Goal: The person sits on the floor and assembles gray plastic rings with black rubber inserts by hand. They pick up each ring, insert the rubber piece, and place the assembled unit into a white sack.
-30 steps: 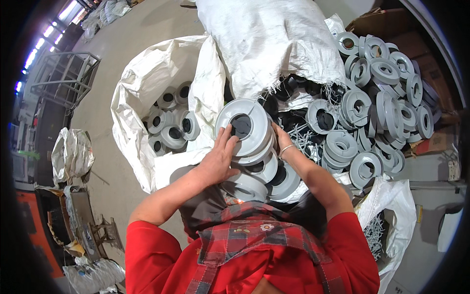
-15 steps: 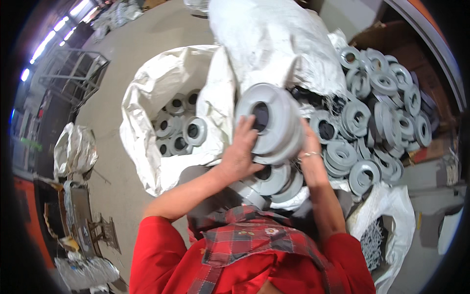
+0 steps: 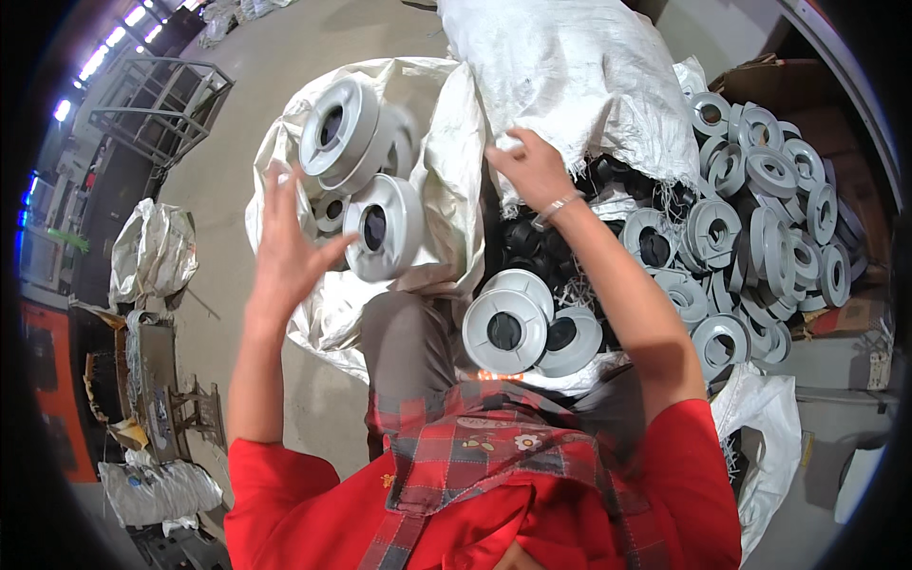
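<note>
Two grey, flanged round plastic pieces with black centres hang over the mouth of an open white woven sack (image 3: 446,190): an upper piece (image 3: 344,128) and a lower piece (image 3: 385,228). They look airborne, with blur behind the upper one. My left hand (image 3: 290,237) is open beside them, thumb and fingers spread; its thumb overlaps the lower piece's edge, and I cannot tell whether they touch. To the right of the sack, my right hand (image 3: 537,171) is raised with loosely bent fingers apart and nothing in it. Similar grey pieces (image 3: 505,331) rest by my knees.
Grey rings (image 3: 769,218) are heaped at the right, before a brown cardboard box (image 3: 817,104). A full white sack (image 3: 589,76) lies ahead, with black round parts (image 3: 522,237) near it. Another white sack (image 3: 760,418) stands at lower right. A metal frame (image 3: 157,104) is far left.
The grey pieces between my hands have moved left over the open sack and been let go. My hands have spread apart, the left going left, the right upward and left.
</note>
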Demonstrator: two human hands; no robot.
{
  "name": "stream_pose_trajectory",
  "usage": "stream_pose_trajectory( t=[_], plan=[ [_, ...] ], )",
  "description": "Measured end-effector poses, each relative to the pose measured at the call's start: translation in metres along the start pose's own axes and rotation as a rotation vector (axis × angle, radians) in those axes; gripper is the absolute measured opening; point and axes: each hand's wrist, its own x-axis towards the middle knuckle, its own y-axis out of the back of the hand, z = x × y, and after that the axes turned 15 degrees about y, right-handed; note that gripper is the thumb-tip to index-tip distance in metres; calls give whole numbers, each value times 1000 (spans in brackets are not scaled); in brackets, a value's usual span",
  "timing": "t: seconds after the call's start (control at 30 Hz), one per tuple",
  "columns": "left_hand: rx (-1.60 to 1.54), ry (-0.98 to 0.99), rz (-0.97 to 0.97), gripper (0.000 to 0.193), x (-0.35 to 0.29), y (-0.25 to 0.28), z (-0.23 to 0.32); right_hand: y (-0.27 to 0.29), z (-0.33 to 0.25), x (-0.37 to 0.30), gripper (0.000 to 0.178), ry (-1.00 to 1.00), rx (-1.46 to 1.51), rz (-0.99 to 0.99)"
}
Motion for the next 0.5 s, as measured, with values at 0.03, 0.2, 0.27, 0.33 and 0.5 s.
stream_pose_trajectory(
  t=[0.03,0.2,0.27,0.33,0.5],
  plan=[
    [-169,0,-303,83,-10,-4,8,18,24,-14,66,-36,-39,-118],
    [-67,-225,-1126,79,-86,-115,59,58,134,-123,73,-390,-486,-625],
    [229,-366,-1181,84,-89,-169,69,61,114,-150,75,-774,-398,-827],
    [470,-577,-1098,92,-89,-217,72,64,96,-167,68,-982,-226,-820],
    [355,27,-1372,108,-73,-270,68,45,135,-204,37,-965,-107,-355]
  ],
)
